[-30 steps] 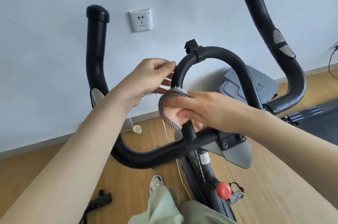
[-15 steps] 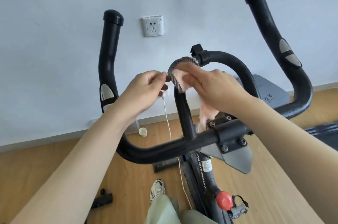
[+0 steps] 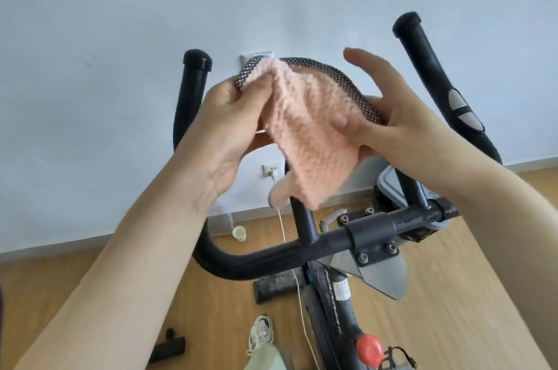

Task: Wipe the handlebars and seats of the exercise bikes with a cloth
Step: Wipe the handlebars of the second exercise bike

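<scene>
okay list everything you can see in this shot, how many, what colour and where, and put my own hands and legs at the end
cloth: one, pink with a black-and-white checked edge, held up in front of the middle loop of the bars
handlebars: one set, black, two upright grips and a crossbar, centre
red knob: one, on the bike frame, bottom right
wall sockets: two, white; upper one mostly hidden behind the cloth, lower one with a white cable plugged in
paper cup: one, pale, on the wooden floor by the wall
left hand: pinching the cloth's left corner
right hand: thumb on the cloth, fingers spread
shoe: one, white, bottom centre
</scene>
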